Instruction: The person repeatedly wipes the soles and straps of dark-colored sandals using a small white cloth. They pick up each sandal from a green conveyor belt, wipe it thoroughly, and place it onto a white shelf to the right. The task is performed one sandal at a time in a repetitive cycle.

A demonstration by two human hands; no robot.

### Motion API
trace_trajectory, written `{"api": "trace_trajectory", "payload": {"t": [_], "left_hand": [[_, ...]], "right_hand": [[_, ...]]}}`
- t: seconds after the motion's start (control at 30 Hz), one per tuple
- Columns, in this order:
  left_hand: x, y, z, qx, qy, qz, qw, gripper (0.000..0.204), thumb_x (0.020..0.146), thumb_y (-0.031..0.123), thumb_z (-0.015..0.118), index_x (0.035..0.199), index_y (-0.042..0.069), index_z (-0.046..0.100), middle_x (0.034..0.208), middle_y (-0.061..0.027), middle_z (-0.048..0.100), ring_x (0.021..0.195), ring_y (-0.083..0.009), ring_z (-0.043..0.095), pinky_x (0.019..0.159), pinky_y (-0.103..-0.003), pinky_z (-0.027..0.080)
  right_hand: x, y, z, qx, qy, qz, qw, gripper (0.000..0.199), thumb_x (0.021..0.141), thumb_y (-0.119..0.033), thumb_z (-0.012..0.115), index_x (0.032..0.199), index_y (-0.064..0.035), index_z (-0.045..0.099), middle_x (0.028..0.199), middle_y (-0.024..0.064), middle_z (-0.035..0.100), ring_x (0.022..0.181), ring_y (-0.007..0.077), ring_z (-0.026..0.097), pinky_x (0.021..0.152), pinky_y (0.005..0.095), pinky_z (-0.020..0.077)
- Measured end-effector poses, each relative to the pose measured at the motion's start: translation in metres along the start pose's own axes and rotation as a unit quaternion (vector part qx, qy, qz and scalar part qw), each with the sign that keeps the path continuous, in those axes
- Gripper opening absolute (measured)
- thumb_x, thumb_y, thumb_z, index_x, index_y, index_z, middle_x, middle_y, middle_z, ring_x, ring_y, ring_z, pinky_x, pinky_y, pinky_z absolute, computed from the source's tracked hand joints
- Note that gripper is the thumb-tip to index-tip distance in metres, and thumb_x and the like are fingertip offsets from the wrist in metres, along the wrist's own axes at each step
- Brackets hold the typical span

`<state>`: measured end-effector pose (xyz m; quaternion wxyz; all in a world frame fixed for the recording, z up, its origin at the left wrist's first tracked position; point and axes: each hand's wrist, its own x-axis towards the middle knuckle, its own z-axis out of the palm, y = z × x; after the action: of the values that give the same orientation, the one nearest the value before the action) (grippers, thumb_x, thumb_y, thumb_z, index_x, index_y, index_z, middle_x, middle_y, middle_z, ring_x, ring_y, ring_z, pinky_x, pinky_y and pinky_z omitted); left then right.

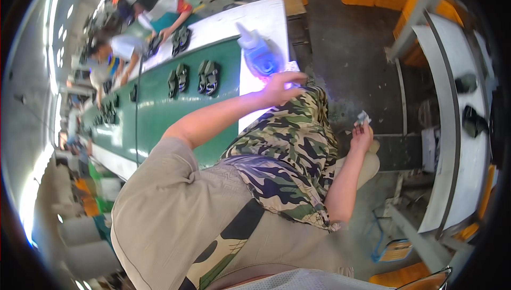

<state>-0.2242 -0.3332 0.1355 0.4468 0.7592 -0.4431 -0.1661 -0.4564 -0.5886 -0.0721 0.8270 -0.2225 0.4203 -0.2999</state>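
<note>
left hand [281, 88] by green factory bench [175, 122]

Long bench [274, 13], running from centre to far left: a green strip [175, 122] bordered by white margins. On the strip, two pairs of dark strapped sandals, the nearer pair [212, 79] just beside the second pair [182, 78]; farther sandals [110, 110], blurred, lie beyond. On the white margin, a third pair [184, 38]; at the near end, a blue bottle [258, 51] with a pale spout, purple light beside it. Right: narrow white bench [462, 151] bearing two dark shoes [474, 121]. Between the benches: dark floor [340, 50], strewn with pale scraps.
</note>
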Motion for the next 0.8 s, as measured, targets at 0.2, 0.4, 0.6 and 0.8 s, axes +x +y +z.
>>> {"api": "trace_trajectory", "payload": {"t": [0.2,0.4,0.6,0.8], "left_hand": [[-0.216,-0.207,-0.146,0.247,0.090,-0.478,0.838,0.065,0.065,0.044,0.084,0.114,0.004,0.068,0.108,-0.0176,0.070,0.104,-0.0318,0.067,0.092,-0.040,0.052],[-0.228,-0.265,-0.182,0.213,0.162,-0.482,0.834,0.055,0.070,0.028,0.077,0.117,0.003,0.063,0.122,-0.0187,0.064,0.114,-0.0343,0.062,0.098,-0.041,0.049],[-0.168,-0.274,-0.224,0.574,-0.175,-0.132,0.789,0.051,0.081,0.019,0.063,0.131,0.009,0.056,0.150,-0.0137,0.041,0.145,-0.0335,0.027,0.118,-0.054,0.020],[-0.119,-0.331,-0.257,0.654,-0.354,-0.001,0.669,0.048,0.087,0.026,0.060,0.133,0.012,0.056,0.150,-0.0107,0.042,0.145,-0.0322,0.029,0.120,-0.057,0.014]], "right_hand": [[-0.002,-0.016,-0.012,-0.056,-0.003,0.041,0.998,0.016,0.092,-0.025,0.068,0.098,-0.0110,0.064,0.084,0.0025,0.066,0.077,0.0146,0.060,0.066,0.0325,0.0436],[-0.014,-0.040,0.017,-0.139,0.004,0.012,0.990,0.016,0.092,-0.025,0.067,0.099,-0.0104,0.063,0.085,0.0037,0.066,0.077,0.0163,0.060,0.065,0.0332,0.0444],[-0.044,-0.057,0.068,-0.202,-0.046,-0.013,0.978,0.018,0.092,-0.024,0.067,0.098,-0.0083,0.061,0.087,0.0057,0.066,0.078,0.0175,0.062,0.065,0.0332,0.0469],[-0.064,-0.049,0.121,-0.209,-0.074,-0.024,0.975,0.018,0.091,-0.023,0.067,0.097,-0.0065,0.062,0.089,0.0068,0.067,0.079,0.0198,0.063,0.067,0.0346,0.0486]]}}
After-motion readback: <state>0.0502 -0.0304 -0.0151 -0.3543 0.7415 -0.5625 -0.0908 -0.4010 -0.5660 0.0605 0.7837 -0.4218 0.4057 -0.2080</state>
